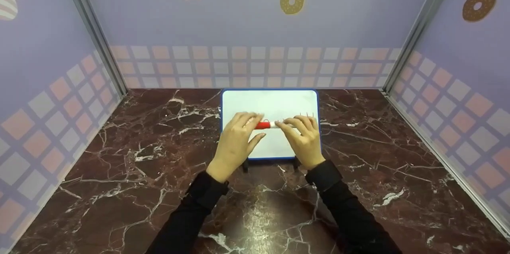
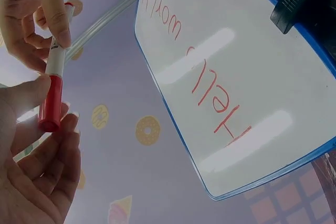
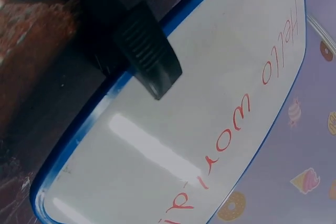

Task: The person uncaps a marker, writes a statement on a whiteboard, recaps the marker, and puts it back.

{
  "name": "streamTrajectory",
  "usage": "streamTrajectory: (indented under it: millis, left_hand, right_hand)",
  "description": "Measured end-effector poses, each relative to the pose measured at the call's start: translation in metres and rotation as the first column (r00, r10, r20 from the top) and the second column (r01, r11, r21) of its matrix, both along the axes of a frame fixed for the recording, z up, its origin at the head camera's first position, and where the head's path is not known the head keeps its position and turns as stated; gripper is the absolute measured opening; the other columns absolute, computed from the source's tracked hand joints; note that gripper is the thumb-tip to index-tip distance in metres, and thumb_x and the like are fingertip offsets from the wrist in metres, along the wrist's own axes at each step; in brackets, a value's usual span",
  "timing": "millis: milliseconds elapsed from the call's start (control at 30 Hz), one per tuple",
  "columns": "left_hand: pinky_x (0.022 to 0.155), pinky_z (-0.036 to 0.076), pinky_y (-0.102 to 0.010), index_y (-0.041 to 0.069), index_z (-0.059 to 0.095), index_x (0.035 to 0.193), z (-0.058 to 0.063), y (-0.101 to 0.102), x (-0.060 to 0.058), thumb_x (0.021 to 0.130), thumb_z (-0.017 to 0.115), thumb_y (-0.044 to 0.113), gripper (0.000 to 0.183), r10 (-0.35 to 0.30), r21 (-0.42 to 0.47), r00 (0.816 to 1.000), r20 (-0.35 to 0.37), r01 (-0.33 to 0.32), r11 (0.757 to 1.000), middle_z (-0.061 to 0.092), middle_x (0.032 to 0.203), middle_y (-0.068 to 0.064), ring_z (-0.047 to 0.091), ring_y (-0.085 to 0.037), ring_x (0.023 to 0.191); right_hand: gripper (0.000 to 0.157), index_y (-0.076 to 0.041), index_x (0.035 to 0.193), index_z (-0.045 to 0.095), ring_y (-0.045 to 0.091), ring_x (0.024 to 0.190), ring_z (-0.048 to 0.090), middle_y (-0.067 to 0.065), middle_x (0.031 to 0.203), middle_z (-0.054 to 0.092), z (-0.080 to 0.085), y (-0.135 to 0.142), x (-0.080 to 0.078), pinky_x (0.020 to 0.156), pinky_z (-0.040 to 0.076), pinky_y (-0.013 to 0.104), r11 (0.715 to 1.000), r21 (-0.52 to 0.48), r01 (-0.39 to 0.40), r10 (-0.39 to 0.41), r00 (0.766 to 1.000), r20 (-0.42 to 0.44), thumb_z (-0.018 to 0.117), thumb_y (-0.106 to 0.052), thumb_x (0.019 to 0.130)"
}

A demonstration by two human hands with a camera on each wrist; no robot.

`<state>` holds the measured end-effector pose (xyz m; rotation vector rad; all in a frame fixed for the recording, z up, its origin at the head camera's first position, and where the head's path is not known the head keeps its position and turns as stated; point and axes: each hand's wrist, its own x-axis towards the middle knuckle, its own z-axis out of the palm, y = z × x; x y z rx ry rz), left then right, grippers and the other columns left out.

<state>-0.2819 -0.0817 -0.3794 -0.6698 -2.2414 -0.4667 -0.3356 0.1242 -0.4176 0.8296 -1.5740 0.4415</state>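
Observation:
Between both hands, a white marker (image 2: 56, 59) with a red cap (image 2: 51, 103) is held level in front of a whiteboard (image 1: 275, 104). At the capped end, my left hand (image 1: 236, 139) pinches the red cap between thumb and fingers. My right hand (image 1: 305, 138) grips the white barrel at the other end, thumb along it in the left wrist view. Cap and barrel meet end to end. Red handwriting (image 3: 226, 141) on the board reads "Hello world!"; in the head view the hands hide most of it. Neither hand shows in the right wrist view.
Black stand feet with ridged clips (image 3: 144, 45) hold the lower edge of the blue-framed board. It stands on a dark red marble-patterned table (image 1: 159, 190), near the back wall (image 1: 247, 19). Patterned panels close in the left and right sides too.

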Motion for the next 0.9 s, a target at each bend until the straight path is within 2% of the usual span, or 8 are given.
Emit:
streamTrajectory:
  millis: [133, 233, 367, 500, 567, 667, 733, 900]
  left_hand:
    - [0.115, 0.038, -0.047, 0.014, 0.046, 0.149, 0.002, -0.011, -0.005, 0.089, 0.072, 0.037, 0.070, 0.124, -0.048, 0.992, 0.007, -0.124, 0.991, 0.044, 0.153, -0.012, 0.042, -0.032, 0.139]
    - [0.122, 0.026, -0.050, 0.018, 0.031, 0.156, 0.003, -0.023, -0.010, 0.092, 0.067, 0.042, 0.078, 0.243, -0.094, 0.968, 0.069, -0.236, 0.967, 0.023, 0.164, -0.012, 0.024, -0.035, 0.149]
    - [0.126, 0.008, -0.051, 0.021, 0.016, 0.160, -0.002, -0.044, -0.018, 0.096, 0.059, 0.047, 0.082, 0.375, -0.151, 0.904, 0.205, -0.349, 0.925, 0.003, 0.168, -0.009, 0.005, -0.035, 0.154]
    - [0.125, -0.004, -0.054, 0.024, 0.005, 0.161, -0.010, -0.066, -0.027, 0.099, 0.051, 0.049, 0.081, 0.427, -0.165, 0.836, 0.345, -0.393, 0.904, -0.004, 0.168, -0.006, -0.004, -0.034, 0.154]
    - [0.124, -0.007, -0.054, 0.026, 0.002, 0.161, -0.013, -0.077, -0.031, 0.100, 0.047, 0.050, 0.079, 0.440, -0.175, 0.802, 0.404, -0.405, 0.897, -0.007, 0.168, -0.007, -0.008, -0.034, 0.154]
    - [0.124, -0.009, -0.055, 0.026, 0.001, 0.161, -0.017, -0.093, -0.036, 0.102, 0.042, 0.051, 0.076, 0.455, -0.187, 0.755, 0.473, -0.418, 0.889, -0.010, 0.167, -0.008, -0.012, -0.035, 0.154]
    - [0.123, -0.010, -0.056, 0.024, 0.002, 0.161, -0.020, -0.103, -0.038, 0.103, 0.041, 0.051, 0.075, 0.453, -0.184, 0.731, 0.511, -0.422, 0.888, -0.010, 0.167, -0.010, -0.013, -0.036, 0.153]
    - [0.123, -0.008, -0.059, 0.018, 0.006, 0.161, -0.029, -0.123, -0.042, 0.104, 0.039, 0.047, 0.072, 0.433, -0.181, 0.690, 0.580, -0.410, 0.894, -0.006, 0.166, -0.017, -0.011, -0.042, 0.152]
  right_hand:
    - [0.023, -0.010, 0.097, 0.077, 0.027, 0.081, 0.060, 0.009, 0.087, 0.070, 0.007, 0.011, -0.001, 0.075, 0.044, 0.041, 0.994, -0.105, 0.027, -0.016, 0.995, 0.101, 0.080, -0.002, 0.076]
    - [0.026, -0.008, 0.099, 0.076, 0.028, 0.080, 0.058, 0.011, 0.088, 0.069, 0.012, 0.024, -0.004, 0.076, 0.041, 0.040, 0.977, -0.203, 0.061, -0.027, 0.986, 0.167, 0.080, 0.002, 0.074]
    - [0.028, -0.006, 0.101, 0.076, 0.031, 0.081, 0.056, 0.014, 0.090, 0.068, 0.016, 0.047, -0.011, 0.075, 0.038, 0.038, 0.946, -0.302, 0.121, -0.048, 0.970, 0.240, 0.078, 0.005, 0.076]
    - [0.026, -0.005, 0.105, 0.075, 0.032, 0.081, 0.057, 0.016, 0.089, 0.066, 0.017, 0.072, -0.016, 0.073, 0.042, 0.040, 0.910, -0.346, 0.227, -0.092, 0.926, 0.365, 0.077, 0.001, 0.080]
    - [0.025, -0.004, 0.107, 0.075, 0.033, 0.080, 0.058, 0.018, 0.089, 0.065, 0.017, 0.084, -0.018, 0.073, 0.044, 0.041, 0.891, -0.353, 0.285, -0.104, 0.885, 0.454, 0.077, -0.002, 0.082]
    - [0.025, -0.001, 0.110, 0.074, 0.035, 0.080, 0.060, 0.020, 0.090, 0.065, 0.013, 0.102, -0.022, 0.072, 0.045, 0.044, 0.869, -0.326, 0.372, -0.116, 0.794, 0.596, 0.075, -0.004, 0.085]
    - [0.025, 0.002, 0.110, 0.073, 0.038, 0.080, 0.061, 0.022, 0.092, 0.066, 0.008, 0.113, -0.025, 0.073, 0.046, 0.048, 0.859, -0.276, 0.432, -0.141, 0.717, 0.683, 0.073, -0.004, 0.085]
    - [0.024, 0.006, 0.106, 0.073, 0.045, 0.085, 0.065, 0.026, 0.093, 0.069, -0.010, 0.135, -0.031, 0.075, 0.050, 0.057, 0.843, -0.070, 0.533, -0.242, 0.493, 0.836, 0.069, -0.004, 0.085]
